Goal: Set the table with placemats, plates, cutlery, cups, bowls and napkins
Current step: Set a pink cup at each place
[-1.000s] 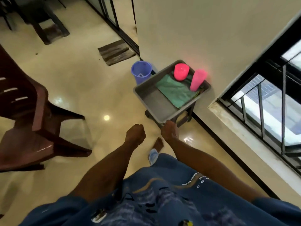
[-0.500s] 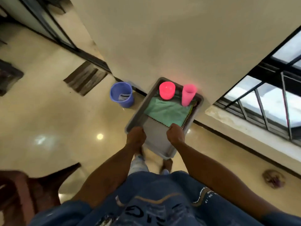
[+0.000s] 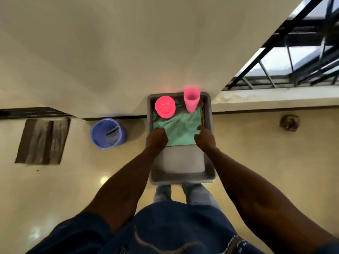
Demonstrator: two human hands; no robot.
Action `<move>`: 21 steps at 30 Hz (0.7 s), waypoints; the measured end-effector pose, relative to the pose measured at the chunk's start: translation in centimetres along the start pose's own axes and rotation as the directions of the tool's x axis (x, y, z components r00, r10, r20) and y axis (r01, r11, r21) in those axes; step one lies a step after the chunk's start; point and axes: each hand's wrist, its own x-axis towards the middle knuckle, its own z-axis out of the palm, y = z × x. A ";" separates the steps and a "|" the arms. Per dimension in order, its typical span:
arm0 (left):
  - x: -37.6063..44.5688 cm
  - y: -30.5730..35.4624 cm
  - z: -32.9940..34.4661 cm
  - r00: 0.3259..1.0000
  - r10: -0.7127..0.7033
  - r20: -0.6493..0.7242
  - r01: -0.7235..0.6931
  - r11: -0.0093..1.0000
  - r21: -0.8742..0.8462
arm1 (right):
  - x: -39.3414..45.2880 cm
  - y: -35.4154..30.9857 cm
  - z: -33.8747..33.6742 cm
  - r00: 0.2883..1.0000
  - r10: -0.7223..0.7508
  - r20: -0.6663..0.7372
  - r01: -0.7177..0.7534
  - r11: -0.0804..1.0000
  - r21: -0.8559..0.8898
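A grey tray (image 3: 181, 177) stands against the wall right in front of me. At its far end a pink bowl (image 3: 165, 106) lies upside down beside an upright pink cup (image 3: 191, 99). A green cloth napkin (image 3: 181, 128) covers the middle of the tray, with a yellowish layer showing under its right edge. My left hand (image 3: 156, 138) is curled on the cloth's left edge. At the cloth's right edge my right hand (image 3: 204, 137) pinches it. The near half of the tray is bare.
A blue plastic bucket (image 3: 107, 133) stands on the floor left of the tray, and a striped doormat (image 3: 43, 141) lies further left. The cream wall rises behind the tray. A barred window (image 3: 293, 61) and its ledge are on the right; a small brown object (image 3: 289, 122) lies below.
I have stepped up to the tray, which now sits square in front of me. Both hands moved forward from the tray's near rim onto the green cloth.
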 end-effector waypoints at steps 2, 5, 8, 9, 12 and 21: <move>1.5 0.0 -0.4 1.000 0.017 0.002 -0.017 1.000 -0.012 | 1.0 -0.6 0.1 1.000 0.000 -0.017 0.000 1.000 0.013; 3.4 -0.1 -0.3 0.999 0.040 0.001 -0.040 0.999 -0.031 | 3.3 -1.4 0.2 0.999 -0.012 -0.030 0.012 1.000 0.019; 4.5 -0.3 -0.3 0.999 0.029 -0.013 -0.030 0.994 -0.109 | 6.4 -2.2 -0.2 0.996 -0.086 -0.037 0.087 0.996 0.018; 4.9 -0.2 -0.4 1.000 0.017 -0.016 -0.019 0.992 -0.128 | 7.5 -2.5 -0.4 0.991 -0.125 -0.045 0.126 0.992 0.019; 6.0 0.1 -0.5 1.000 -0.015 0.001 0.015 0.992 -0.126 | 10.8 -3.3 -0.9 0.973 -0.228 -0.041 0.225 0.971 -0.079; 9.7 2.3 0.6 0.999 -0.013 -0.051 0.008 0.994 -0.112 | 17.7 -4.2 0.2 0.988 -0.147 0.035 0.148 0.989 -0.022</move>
